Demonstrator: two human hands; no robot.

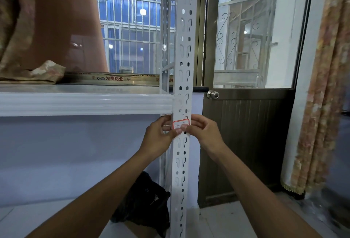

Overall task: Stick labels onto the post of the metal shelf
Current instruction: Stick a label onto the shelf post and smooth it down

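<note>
- Both hands are up at the white perforated post (183, 80) of the metal shelf, which stands upright in the middle of the scene.
- The label (180, 123), white with a red border, lies flat against the near face of the post, just below the point where the shelf board (75, 103) joins it.
- The left hand (157, 136) comes in from the left. Its fingers curl round the post's left edge and its thumb sits on the label's lower edge, so it grips the label against the metal.
- The right hand (203, 133) mirrors it from the right, fingers bent along the label's right side and thumb at the bottom edge, pinching the label too.
- The two thumbs meet, touching, under the label's lower border.
- Any writing on the label is too faint to read.
- On the shelf board to the far left lies a folded patterned cloth (45, 72).
- Low down, just left of the post, a black bag (145, 205) sits on the floor.
- To the right of the post stands a brown door (246, 143) with a round metal knob (212, 94), and a patterned curtain (322, 114) hangs at the far right.
</note>
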